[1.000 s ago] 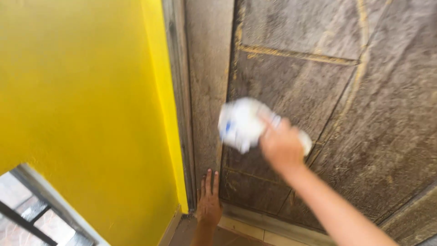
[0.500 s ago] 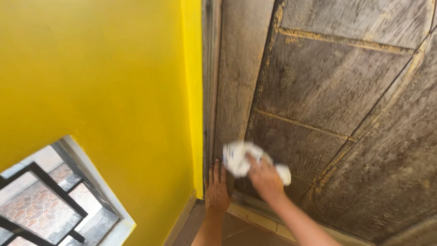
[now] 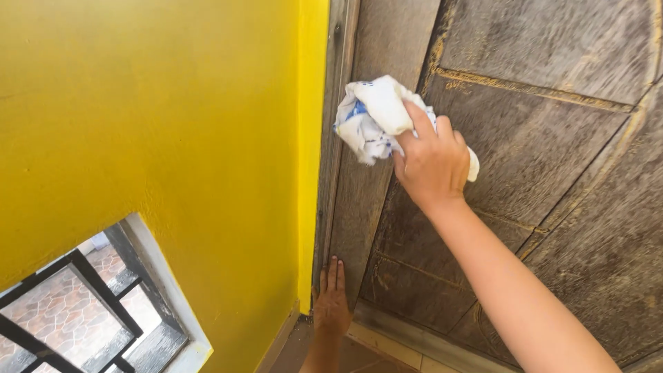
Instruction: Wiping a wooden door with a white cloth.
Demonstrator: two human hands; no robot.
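The right hand [image 3: 431,162] is closed around a crumpled white cloth with blue markings [image 3: 373,117], fingers curled over its back and pressing the bundle against the wooden door [image 3: 552,138]. The cloth bulges out to the left of and above the knuckles, with a small corner showing at the right of the hand; it sits on the door's plain left-hand stile, right at the edge of a raised panel. The forearm runs down and to the right from the wrist, out of view at the bottom.

Well below the right hand, the left hand [image 3: 332,304] lies flat and open, fingers straight and together, pointing up, palm laid against the low part of the door just beside the door frame [image 3: 337,103].

The door is dusty grey-brown, with moulded panel borders showing yellowish lines. Left of both hands, beyond the frame, stands a bright yellow wall [image 3: 152,117]. Farther left and lower, a window with dark metal bars [image 3: 83,311] opens in that wall.
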